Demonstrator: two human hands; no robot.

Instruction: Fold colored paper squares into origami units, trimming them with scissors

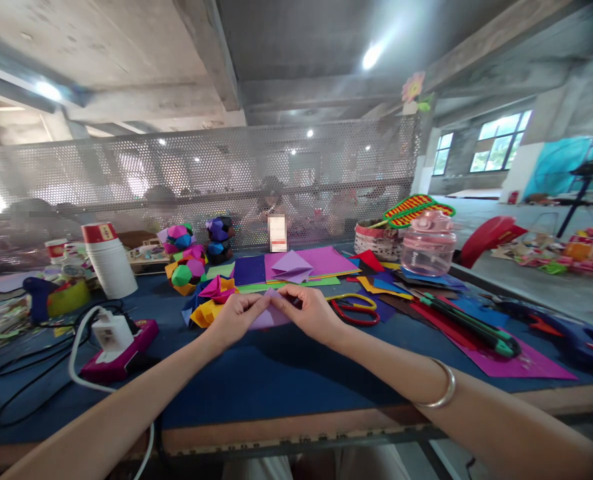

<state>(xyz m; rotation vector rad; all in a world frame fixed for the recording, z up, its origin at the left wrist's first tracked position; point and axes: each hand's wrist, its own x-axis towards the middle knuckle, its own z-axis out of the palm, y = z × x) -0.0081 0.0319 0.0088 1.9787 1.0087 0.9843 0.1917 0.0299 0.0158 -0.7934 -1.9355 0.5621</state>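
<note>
Between both hands, above the blue table, is a piece of folded lilac paper (272, 319). My left hand (239, 313) pinches its left side with thumb and forefinger. My right hand (311, 313), with a silver bangle on that wrist, pinches it from the right; the fingertips nearly meet at the paper's top. Yellow and pink folded paper pieces (209, 312) lie just left of my left hand. Beside my right hand rest scissors (359, 311) with red and yellow handles. Behind the hands, another folded lilac piece (292, 267) sits on a stack of coloured sheets (330, 260).
Left stand paper cups (109, 263), a power strip (139, 343) with cables, and folded paper balls (185, 270). Right lie a green cutter knife (469, 325), coloured sheets (526, 357), a glue gun (556, 327) and a pink bottle (427, 250). A perforated screen (206, 160) runs behind, with people beyond.
</note>
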